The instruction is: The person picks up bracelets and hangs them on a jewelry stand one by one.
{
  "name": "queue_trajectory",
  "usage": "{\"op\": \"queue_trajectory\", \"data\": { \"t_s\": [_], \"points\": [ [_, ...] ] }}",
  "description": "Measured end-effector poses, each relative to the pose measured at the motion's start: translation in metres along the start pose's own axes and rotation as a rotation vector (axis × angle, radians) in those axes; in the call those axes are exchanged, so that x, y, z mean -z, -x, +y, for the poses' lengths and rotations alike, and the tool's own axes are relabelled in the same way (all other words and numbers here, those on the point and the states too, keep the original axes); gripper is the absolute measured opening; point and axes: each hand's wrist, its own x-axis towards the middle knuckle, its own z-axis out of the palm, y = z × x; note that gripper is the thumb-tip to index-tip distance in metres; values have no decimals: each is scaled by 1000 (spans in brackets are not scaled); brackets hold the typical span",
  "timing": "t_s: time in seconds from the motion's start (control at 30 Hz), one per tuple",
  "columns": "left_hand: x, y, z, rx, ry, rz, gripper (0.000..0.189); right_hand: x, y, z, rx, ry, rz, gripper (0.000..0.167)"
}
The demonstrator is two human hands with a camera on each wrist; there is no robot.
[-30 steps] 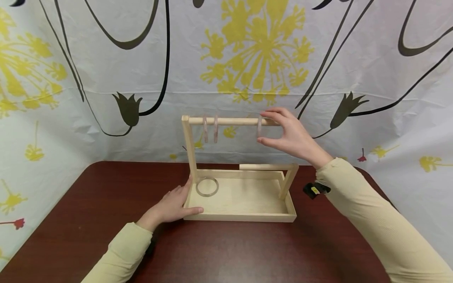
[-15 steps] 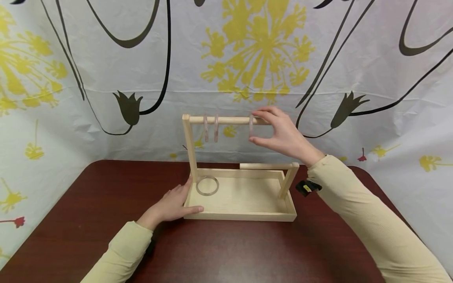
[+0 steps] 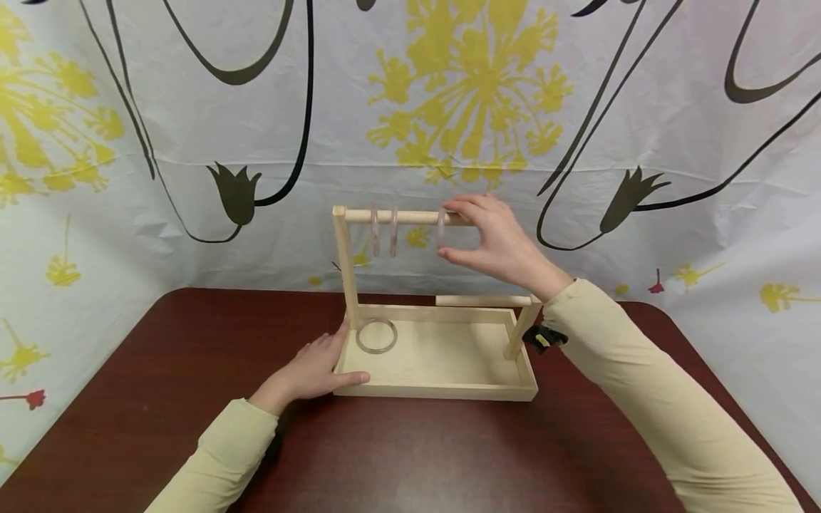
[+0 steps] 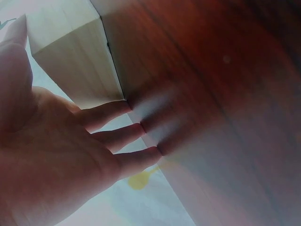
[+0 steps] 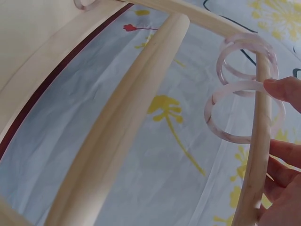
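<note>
My right hand point(image 3: 497, 239) pinches a pale pinkish, translucent bangle point(image 3: 441, 229) between thumb and fingertips. That bangle encircles the upper wooden bar point(image 3: 420, 216) of a jewellery stand, near the bar's right part. Two similar bangles point(image 3: 394, 234) hang further left on the same bar. In the right wrist view the thumb presses the rim of the held bangle point(image 5: 240, 85). A greyish bangle point(image 3: 377, 352) lies flat in the left end of the stand's tray point(image 3: 436, 392). My left hand point(image 3: 314, 367) rests against the tray's left end, thumb over the front rim, fingers extended along its side.
A lower, shorter wooden bar point(image 3: 484, 301) juts leftward from a post point(image 3: 522, 329) at the tray's right end. The taller post point(image 3: 346, 267) rises at the left. The dark red table point(image 3: 192, 342) ends at a patterned cloth backdrop point(image 3: 308, 128).
My right hand has slid the pinched bangle leftward along the upper bar, closer to the two hanging bangles. The left hand stays against the tray.
</note>
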Motion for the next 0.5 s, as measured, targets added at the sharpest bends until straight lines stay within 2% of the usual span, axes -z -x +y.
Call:
{"op": "queue_trajectory", "data": {
  "t_s": [0.5],
  "points": [
    [1, 1, 1, 17, 11, -11, 106, -11, -11, -11, 14, 14, -1, 62]
  ]
}}
